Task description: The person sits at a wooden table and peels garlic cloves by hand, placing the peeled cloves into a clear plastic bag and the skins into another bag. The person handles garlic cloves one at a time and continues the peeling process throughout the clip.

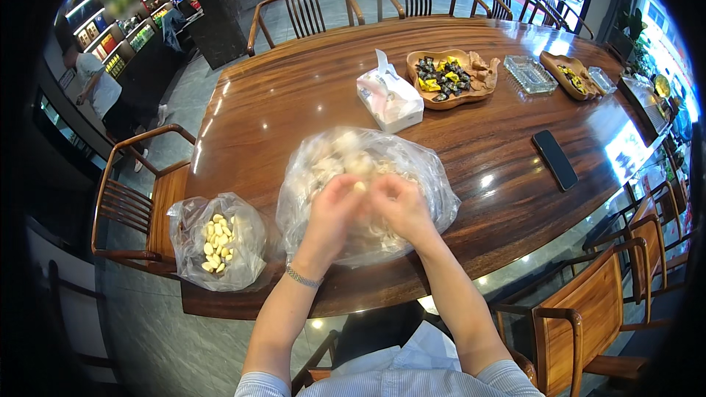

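Both my hands meet over a large clear plastic bag that lies spread on the table, holding garlic bulbs and loose papery skins. Between the fingertips of my left hand is a pale garlic clove. My right hand is close beside it with bent, blurred fingers; whether it touches the clove is not clear. To the left, a smaller plastic bag stands opened out near the table edge. Peeled garlic cloves are heaped inside it.
On the wooden table are a tissue pack, a carved tray of wrapped sweets, a glass ashtray, another tray and a smartphone. Wooden chairs surround it. A person stands at the far left.
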The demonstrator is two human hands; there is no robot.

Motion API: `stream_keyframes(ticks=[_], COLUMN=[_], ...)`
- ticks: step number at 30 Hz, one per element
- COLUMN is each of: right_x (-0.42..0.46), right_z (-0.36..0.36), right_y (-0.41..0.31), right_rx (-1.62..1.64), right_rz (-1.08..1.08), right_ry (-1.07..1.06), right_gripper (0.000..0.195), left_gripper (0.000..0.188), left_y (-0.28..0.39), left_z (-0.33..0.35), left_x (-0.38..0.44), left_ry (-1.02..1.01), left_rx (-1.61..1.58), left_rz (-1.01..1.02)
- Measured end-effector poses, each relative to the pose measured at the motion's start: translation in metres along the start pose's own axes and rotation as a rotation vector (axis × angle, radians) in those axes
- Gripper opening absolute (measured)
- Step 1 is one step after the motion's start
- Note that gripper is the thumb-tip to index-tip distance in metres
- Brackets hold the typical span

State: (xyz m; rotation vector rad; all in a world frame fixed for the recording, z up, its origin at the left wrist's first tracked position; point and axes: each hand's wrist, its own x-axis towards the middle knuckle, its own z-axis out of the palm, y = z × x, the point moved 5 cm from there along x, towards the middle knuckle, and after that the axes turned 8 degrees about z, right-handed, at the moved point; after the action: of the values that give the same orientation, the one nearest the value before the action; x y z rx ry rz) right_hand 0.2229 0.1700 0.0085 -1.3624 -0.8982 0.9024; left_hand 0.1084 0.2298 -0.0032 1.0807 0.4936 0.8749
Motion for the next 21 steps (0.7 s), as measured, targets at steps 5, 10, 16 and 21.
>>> stream_keyframes(ticks=[5,10,16,21], right_x=[0.005,0.008,0.004,0.003], right_z=[-0.002,-0.009,-0.009,-0.008], right_y=[0.013,0.02,0.002,0.007], right_rx=[0.008,0.021,-0.084,-0.035], right_rz=[0.018,0.013,-0.286,-0.074], right_ry=[0.039,0.145,0.302,0.108], right_gripper=[0.01,0.011,0.009,0.003], left_gripper=[0.02,0.026,0.029,0.028], left_y=[0.001,-0.002,-0.003,-0.002], left_z=[0.001,-0.002,-0.004,-0.005], left_x=[0.001,0.003,0.004,0.004], left_ry=[-0.014,-0.043,-0.016,-0.013], left_rx=[-0.07,-0.141,-0.156,-0.139], left_rz=[-0.027,-0.031,-0.031,-0.027])
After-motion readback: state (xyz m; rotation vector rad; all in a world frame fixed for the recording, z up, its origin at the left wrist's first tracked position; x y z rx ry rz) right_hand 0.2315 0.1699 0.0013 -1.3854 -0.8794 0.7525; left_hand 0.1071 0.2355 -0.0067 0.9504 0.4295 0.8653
